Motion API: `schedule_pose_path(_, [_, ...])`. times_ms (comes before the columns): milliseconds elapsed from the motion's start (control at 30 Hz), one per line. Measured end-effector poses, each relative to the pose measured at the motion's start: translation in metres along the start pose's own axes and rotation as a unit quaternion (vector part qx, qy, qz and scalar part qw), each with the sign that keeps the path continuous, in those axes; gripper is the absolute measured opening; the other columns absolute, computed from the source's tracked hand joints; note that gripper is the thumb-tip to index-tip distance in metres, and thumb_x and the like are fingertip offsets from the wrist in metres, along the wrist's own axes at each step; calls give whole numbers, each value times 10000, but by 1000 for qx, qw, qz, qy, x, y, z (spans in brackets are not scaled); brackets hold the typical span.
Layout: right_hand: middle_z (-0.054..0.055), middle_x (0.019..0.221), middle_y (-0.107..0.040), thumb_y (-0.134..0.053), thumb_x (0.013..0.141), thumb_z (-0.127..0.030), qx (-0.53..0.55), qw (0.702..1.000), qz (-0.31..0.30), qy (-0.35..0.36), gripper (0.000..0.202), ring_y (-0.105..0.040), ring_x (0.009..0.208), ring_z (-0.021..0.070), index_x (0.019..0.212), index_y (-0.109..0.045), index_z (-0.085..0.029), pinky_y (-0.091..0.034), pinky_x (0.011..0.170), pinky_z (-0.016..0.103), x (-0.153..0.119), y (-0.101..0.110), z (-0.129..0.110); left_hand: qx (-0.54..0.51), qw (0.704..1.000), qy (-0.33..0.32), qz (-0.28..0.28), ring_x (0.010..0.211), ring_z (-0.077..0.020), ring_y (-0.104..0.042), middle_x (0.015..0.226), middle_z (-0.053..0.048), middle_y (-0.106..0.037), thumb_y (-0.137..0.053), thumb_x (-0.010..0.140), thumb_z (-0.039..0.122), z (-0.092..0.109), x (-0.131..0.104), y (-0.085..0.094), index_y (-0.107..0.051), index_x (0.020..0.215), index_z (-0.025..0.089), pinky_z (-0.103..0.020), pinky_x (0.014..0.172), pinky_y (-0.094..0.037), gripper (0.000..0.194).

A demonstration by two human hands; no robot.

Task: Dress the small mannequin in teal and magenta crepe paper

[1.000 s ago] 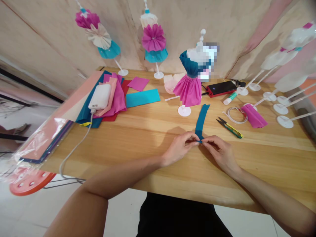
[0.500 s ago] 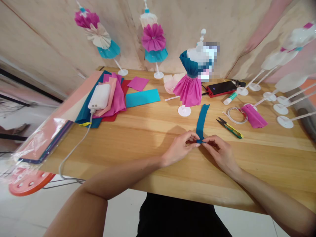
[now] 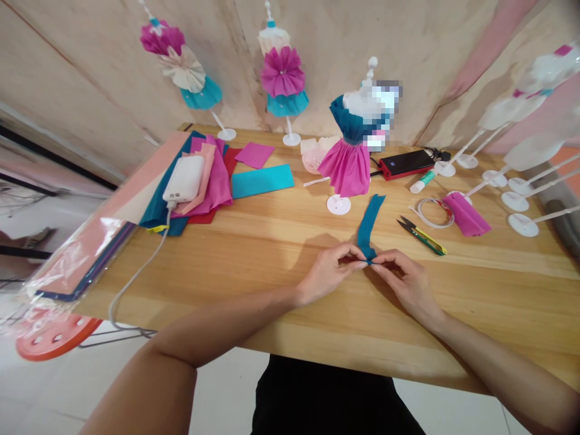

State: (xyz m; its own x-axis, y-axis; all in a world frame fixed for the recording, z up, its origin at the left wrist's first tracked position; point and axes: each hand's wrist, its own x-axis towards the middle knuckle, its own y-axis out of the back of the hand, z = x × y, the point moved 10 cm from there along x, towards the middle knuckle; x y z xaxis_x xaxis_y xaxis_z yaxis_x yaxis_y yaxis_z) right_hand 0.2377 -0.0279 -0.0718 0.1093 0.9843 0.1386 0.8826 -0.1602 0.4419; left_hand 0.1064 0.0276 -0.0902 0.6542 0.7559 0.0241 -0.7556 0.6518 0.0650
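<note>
A dark teal crepe paper strip [image 3: 369,223] runs from my fingertips toward the dress stand, its far end ragged. My left hand [image 3: 330,270] pinches the strip's near end between thumb and fingers. From the other side, my right hand [image 3: 405,281] pinches the same bunched end, the fingertips of both hands almost touching. Beyond the strip stands a small white mannequin wearing a teal top and a pink pleated skirt [image 3: 347,166]. Thread snips [image 3: 421,235] with yellow and green handles lie to the right of the strip.
Left on the wooden table [image 3: 272,254] are stacked coloured papers [image 3: 215,181], a white power bank [image 3: 183,178] and a turquoise paper piece [image 3: 263,181]. At right are a glue stick [image 3: 423,181], a coiled cable [image 3: 432,212], a pink roll [image 3: 466,214] and several white stands [image 3: 523,223].
The teal strip's middle has shifted slightly left and it now bends more near my fingers. Both hands keep their pinch in nearly the same place.
</note>
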Motion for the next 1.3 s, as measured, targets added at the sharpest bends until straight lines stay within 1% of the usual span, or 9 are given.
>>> schedule_pose_path(133, [37, 876, -687, -664, 853, -365, 16, 999, -3, -45, 147, -632, 798, 185, 895, -666, -223, -504, 730, 327, 1, 0, 7, -3, 1000, 13, -3, 847, -131, -596, 902, -37, -652, -615, 854, 361, -2, 0, 0, -621, 907, 156, -262, 809, -471, 212])
schedule_pose_path(333, [40, 853, -675, -678, 835, -398, 42, 997, -5, -68, 191, -614, 762, 181, 877, -643, -215, -501, 692, 320, 0, -2, 12, -9, 1000, 12, -10, 838, -127, -595, 883, -31, -635, -629, 848, 340, -4, 0, -1, -600, 894, 154, -266, 801, -473, 194])
schedule_pose_path(467, [34, 841, -661, -688, 825, -405, 62, 995, -7, -78, 203, -607, 747, 176, 868, -625, -216, -497, 672, 312, -1, -3, 16, -8, 1000, 18, -2, 822, -123, -590, 865, -22, -623, -639, 840, 360, -5, 0, 0, -576, 876, 156, -267, 795, -476, 216])
schedule_pose_path(600, [30, 842, -657, -685, 829, -399, 74, 994, -12, -76, 197, -600, 738, 170, 865, -618, -217, -490, 660, 305, -1, -5, 16, -2, 1000, 20, -2, 793, -116, -577, 839, -13, -611, -647, 831, 380, -5, 0, 1, -552, 848, 157, -259, 766, -468, 244])
schedule_pose_path(867, [27, 822, -649, -675, 831, -414, 68, 995, -17, -77, 208, -593, 731, 167, 819, -610, -217, -481, 649, 301, 1, -5, 12, 13, 1000, 18, -4, 790, -119, -575, 829, -12, -607, -628, 844, 355, -4, 0, 0, -548, 842, 162, -261, 764, -465, 209])
schedule_pose_path(1033, [17, 793, -623, -665, 838, -412, 63, 995, -22, -72, 210, -580, 703, 159, 820, -576, -222, -482, 625, 295, 0, -8, 17, 17, 1000, 13, 0, 811, -126, -580, 853, -20, -606, -628, 840, 330, -2, 0, -2, -538, 861, 168, -273, 787, -476, 187])
schedule_pose_path(1167, [18, 813, -619, -666, 840, -393, 41, 998, -3, -42, 195, -588, 705, 163, 890, -561, -236, -496, 622, 297, -1, -5, 17, -10, 1000, -6, -10, 865, -130, -594, 908, -30, -614, -609, 854, 305, 2, 1, -5, -552, 941, 173, -280, 835, -482, 168])
schedule_pose_path(1233, [28, 835, -630, -641, 861, -383, 19, 1000, -7, -21, 159, -601, 733, 171, 906, -592, -238, -502, 648, 307, -1, -6, 12, -8, 1000, -6, -23, 876, -132, -599, 914, -34, -630, -584, 871, 296, 1, 1, -8, -581, 949, 171, -282, 848, -481, 147])
schedule_pose_path(1300, [33, 848, -642, -625, 875, -378, 0, 1000, -11, -10, 144, -606, 744, 174, 917, -625, -240, -502, 662, 313, 0, -6, 8, -7, 1000, -2, -25, 889, -134, -607, 933, -39, -645, -578, 875, 292, -1, 1, -7, -599, 963, 169, -284, 857, -481, 152])
